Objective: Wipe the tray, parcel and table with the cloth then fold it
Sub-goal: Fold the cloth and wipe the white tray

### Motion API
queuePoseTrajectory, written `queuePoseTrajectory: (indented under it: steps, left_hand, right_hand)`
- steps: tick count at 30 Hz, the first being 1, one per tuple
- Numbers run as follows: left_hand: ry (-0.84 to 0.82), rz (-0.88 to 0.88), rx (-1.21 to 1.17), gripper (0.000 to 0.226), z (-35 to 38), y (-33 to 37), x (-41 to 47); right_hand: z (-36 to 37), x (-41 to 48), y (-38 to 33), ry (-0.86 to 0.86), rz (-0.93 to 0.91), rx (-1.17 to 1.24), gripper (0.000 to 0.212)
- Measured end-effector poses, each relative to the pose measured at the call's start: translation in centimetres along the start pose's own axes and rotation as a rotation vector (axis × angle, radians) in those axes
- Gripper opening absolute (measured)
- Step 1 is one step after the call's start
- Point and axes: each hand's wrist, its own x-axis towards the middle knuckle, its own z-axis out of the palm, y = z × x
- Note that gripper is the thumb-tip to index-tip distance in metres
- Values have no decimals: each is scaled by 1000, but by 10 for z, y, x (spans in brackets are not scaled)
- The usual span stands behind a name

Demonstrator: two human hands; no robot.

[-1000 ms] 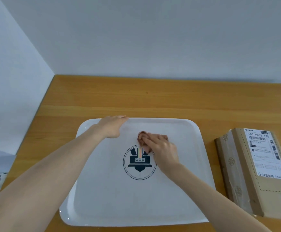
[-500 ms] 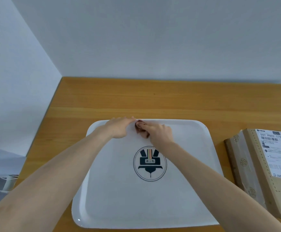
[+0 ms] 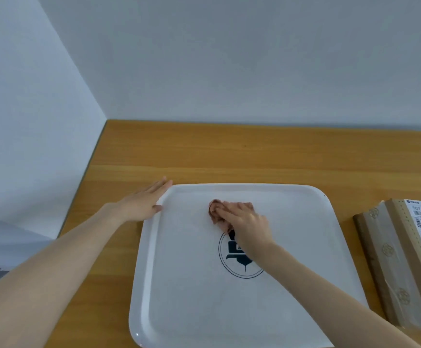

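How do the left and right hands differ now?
The left hand lies flat on the tray's far left rim, holding nothing; the right hand presses the bunched cloth near the tray's middle. The left hand is at the edge, the right hand inside. Both palms face down.

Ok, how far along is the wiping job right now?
Nothing looks finished yet. In hand: the right hand presses the bunched cloth on the white tray, while the left hand lies flat at the tray's far left corner. Left to do: the parcel at the right, the wooden table, then folding the cloth.
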Motion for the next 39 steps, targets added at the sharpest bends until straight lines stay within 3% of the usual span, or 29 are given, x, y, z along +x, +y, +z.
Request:
queuePoseTrajectory:
  steps: [2,8,16,19,23,28,33,37,39]
  left_hand:
    - [7,-2,-91,66,4,-2,1]
    - [58,11,0,62,9,-3,6]
    - [80,19,16,63,13,-1,8]
    - [116,27,24,62,18,-2,6]
    - [163,20,18,67,28,3,3]
    - [241,3,40,65,34,4,0]
    - [579,-213,27,61,65,17,5]
    - [692,-255,65,57,75,24,5]
    - [720,-248,44,57,82,23,0]
  right_hand:
    - [5,-14,-13,0,-142,-17,47]
    - [23,-18,-11,63,-371,-79,45]
    - [22,56,-34,83,-28,-33,32]
    - [24,57,-47,79,64,-15,48]
    - [36,32,-63,172,-69,-10,38]
    - [53,10,-77,162,-218,-17,49]
    - [51,33,-74,183,-183,-82,37]
    - [45,65,-81,101,-44,-103,26]
    - [42,78,-84,55,-2,-119,40]
